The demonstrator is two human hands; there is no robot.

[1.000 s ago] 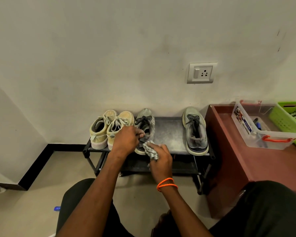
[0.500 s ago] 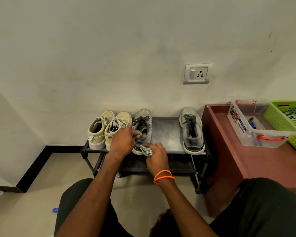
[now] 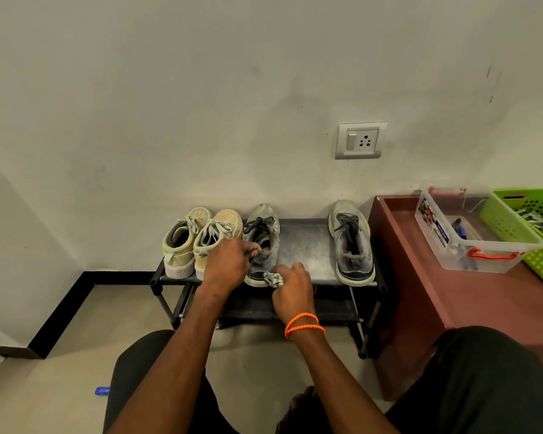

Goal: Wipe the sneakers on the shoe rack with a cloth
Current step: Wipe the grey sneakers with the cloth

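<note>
Grey sneaker (image 3: 261, 242) stood on top shelf of shoe rack (image 3: 304, 245), toe to wall, just right of beige pair (image 3: 201, 239). Its collar was pinched by left hand (image 3: 228, 261), fingers curled at opening. Crumpled cloth (image 3: 273, 279) was gripped in right hand (image 3: 292, 288) and pressed against heel. Second grey sneaker (image 3: 351, 242) was set apart at right end of shelf, beside brown table (image 3: 470, 308)
</note>
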